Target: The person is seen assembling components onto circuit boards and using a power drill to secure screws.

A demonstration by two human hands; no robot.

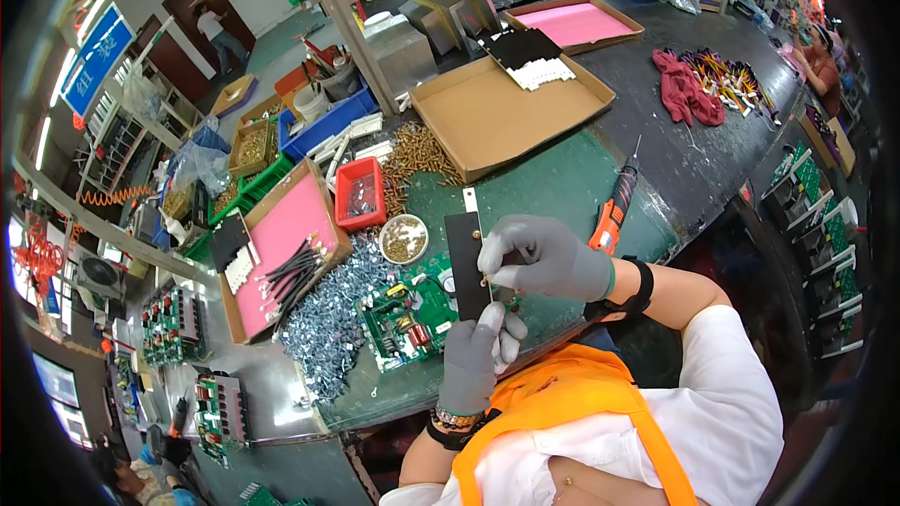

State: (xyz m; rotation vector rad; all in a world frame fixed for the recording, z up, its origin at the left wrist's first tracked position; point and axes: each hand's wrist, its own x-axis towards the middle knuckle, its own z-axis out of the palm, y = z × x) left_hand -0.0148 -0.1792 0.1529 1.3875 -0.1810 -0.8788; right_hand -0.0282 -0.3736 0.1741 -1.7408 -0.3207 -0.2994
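My left hand [472, 361], in a grey glove, grips the lower end of a flat black plate [463, 267]. A white end piece [470, 200] with a hole sticks out at the plate's far end, and small brass-coloured spots show along its right edge. At that edge my right hand [548, 258], also gloved, has thumb and forefinger pinched together; whatever lies between the fingertips is too small to make out. Beside the plate on the left, a green circuit board [408, 314] with electronic components rests on the bench, its right part hidden by the plate and my left hand.
An orange power screwdriver [613, 215] lies right of my hands. To the left are a white bowl [404, 239] of small parts, a red bin [360, 195], heaped screws [328, 323] and brass-coloured pieces [412, 164]. Beyond stands a cardboard tray [511, 122]. Other people work nearby.
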